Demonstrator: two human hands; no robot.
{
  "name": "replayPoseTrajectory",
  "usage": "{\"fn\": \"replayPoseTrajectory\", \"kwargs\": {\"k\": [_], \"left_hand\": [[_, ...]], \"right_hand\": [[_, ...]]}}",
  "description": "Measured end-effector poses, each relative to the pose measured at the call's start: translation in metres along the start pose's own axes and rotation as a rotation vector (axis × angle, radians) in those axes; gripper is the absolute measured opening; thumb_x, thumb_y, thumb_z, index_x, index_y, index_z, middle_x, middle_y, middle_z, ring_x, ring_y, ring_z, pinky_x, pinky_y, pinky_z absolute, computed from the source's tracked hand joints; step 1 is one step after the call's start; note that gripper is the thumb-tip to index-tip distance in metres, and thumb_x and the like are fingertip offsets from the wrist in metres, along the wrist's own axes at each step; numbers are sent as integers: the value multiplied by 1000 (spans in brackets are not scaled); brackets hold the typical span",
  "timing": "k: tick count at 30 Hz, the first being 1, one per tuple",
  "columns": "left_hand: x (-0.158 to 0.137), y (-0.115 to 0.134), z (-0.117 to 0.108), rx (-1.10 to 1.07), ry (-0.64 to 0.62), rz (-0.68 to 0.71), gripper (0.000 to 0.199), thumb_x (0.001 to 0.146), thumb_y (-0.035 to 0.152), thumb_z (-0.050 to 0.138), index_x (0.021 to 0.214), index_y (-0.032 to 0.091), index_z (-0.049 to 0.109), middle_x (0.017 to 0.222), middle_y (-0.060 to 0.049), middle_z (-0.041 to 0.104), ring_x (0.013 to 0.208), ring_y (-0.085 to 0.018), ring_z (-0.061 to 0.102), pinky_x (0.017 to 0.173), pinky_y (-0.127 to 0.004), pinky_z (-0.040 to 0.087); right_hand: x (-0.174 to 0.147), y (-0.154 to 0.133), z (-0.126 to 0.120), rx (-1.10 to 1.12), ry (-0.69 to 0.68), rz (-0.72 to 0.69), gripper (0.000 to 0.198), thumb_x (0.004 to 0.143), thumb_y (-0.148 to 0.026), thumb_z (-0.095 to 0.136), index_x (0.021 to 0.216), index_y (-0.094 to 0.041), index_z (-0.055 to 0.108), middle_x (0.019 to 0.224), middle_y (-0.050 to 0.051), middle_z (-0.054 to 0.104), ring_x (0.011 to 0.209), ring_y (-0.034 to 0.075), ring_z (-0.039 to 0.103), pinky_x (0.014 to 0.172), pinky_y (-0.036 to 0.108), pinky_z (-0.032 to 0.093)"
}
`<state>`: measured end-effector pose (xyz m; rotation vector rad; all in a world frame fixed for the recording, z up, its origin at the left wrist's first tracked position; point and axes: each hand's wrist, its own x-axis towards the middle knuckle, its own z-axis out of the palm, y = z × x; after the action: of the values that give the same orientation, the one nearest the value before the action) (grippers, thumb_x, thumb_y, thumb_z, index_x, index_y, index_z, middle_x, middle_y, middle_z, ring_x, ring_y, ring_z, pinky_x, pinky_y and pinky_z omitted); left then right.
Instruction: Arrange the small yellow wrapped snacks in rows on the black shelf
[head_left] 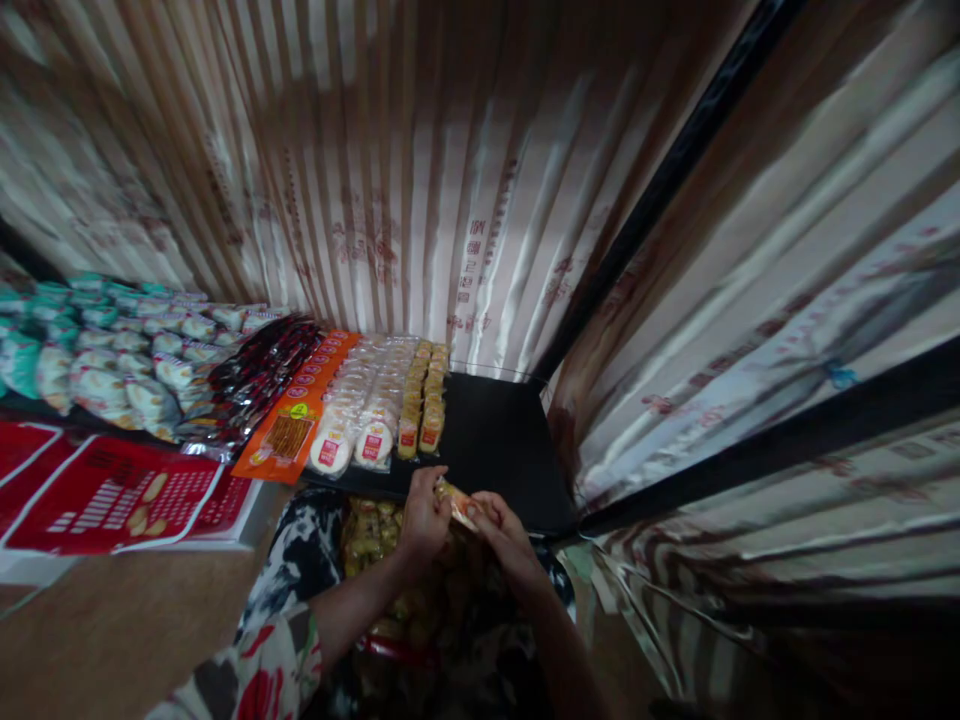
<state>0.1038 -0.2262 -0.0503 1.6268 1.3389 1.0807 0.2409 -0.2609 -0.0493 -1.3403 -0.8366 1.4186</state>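
Observation:
A small snack packet (456, 503) in a yellow-orange wrapper is stretched between my two hands, just in front of the black table's edge. My left hand (426, 518) pinches its left end, and my right hand (506, 535) grips the right end with thumb and fingers. Below them, on my lap, lies a clear bag of similar yellow packets (371, 535), partly covered by my forearms. Two rows of such yellow packets (421, 400) stand on the black table (499, 430) beyond my hands.
Left of the yellow rows are round white crackers in clear wrap (352, 420), an orange snack bag (285, 430), dark packets (262, 370) and white-and-teal packets (112, 350). Red printed packaging (127, 495) hangs at the front left. Pleated curtains (420, 200) and a black pole (645, 220) enclose the table.

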Motion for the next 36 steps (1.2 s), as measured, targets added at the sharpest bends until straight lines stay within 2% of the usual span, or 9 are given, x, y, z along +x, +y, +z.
{"fn": "replayPoseTrajectory", "kwargs": {"k": [4, 9, 11, 16, 21, 25, 30, 33, 36], "left_hand": [[13, 9, -3, 22, -182, 186, 55, 67, 2, 42, 120, 19, 46, 114, -8, 49, 109, -18, 48, 96, -38, 42], [32, 21, -3, 129, -324, 295, 53, 71, 2, 39, 121, 19, 47, 115, -8, 48, 109, -17, 49, 97, -35, 42], [35, 25, 0, 173, -276, 286, 49, 72, 3, 39, 118, 18, 49, 120, -9, 46, 112, -18, 47, 98, -37, 41], [21, 23, -1, 255, 22, 245, 42, 77, 9, 40, 117, 16, 51, 128, -13, 41, 123, -24, 38, 103, -43, 35], [12, 10, 1, 135, -7, 196, 36, 82, 15, 38, 114, 18, 55, 122, -11, 51, 116, -21, 46, 101, -39, 39], [27, 5, 28, -73, -16, 26, 34, 87, 24, 36, 115, 18, 54, 125, -9, 53, 117, -18, 48, 103, -38, 38], [74, 11, 75, -234, -5, -218, 36, 87, 23, 38, 119, 13, 51, 129, -13, 51, 123, -21, 44, 107, -41, 32], [112, 17, 96, -325, 47, -214, 34, 88, 24, 38, 119, 16, 51, 121, -11, 56, 120, -22, 46, 104, -44, 36], [152, 24, 114, -355, 57, -137, 31, 89, 26, 41, 117, 20, 53, 116, -9, 58, 114, -23, 50, 97, -45, 42]], "right_hand": [[6, -12, -10, -171, -39, -77, 35, 57, -45, 73, 72, -20, 56, 64, -2, 61, 63, 14, 58, 60, 25, 45], [22, -20, -18, -302, -84, -118, 44, 60, -46, 70, 96, -22, 62, 80, 2, 67, 75, 18, 62, 71, 30, 49], [29, -21, -15, -331, -74, -151, 38, 63, -44, 68, 92, -21, 65, 82, 3, 68, 75, 18, 62, 72, 30, 49], [45, -21, 5, -219, 23, -209, 30, 61, -40, 70, 83, -20, 66, 82, 4, 69, 77, 18, 62, 76, 31, 49], [66, -15, 13, -113, 211, -215, 32, 56, -39, 73, 80, -20, 65, 79, 4, 68, 75, 19, 62, 76, 35, 50], [89, -17, 5, -119, 284, -241, 33, 56, -40, 71, 82, -20, 64, 78, 4, 68, 74, 19, 63, 74, 34, 50], [133, -32, -10, -173, 411, -256, 32, 57, -43, 65, 80, -22, 61, 73, 1, 65, 70, 19, 62, 68, 31, 49], [162, -45, -17, -235, 426, -295, 29, 58, -41, 62, 79, -21, 61, 72, 1, 64, 70, 19, 61, 71, 32, 48], [189, -53, -21, -269, 337, -350, 28, 59, -38, 59, 81, -21, 62, 76, 1, 65, 76, 19, 60, 76, 33, 47]]}}
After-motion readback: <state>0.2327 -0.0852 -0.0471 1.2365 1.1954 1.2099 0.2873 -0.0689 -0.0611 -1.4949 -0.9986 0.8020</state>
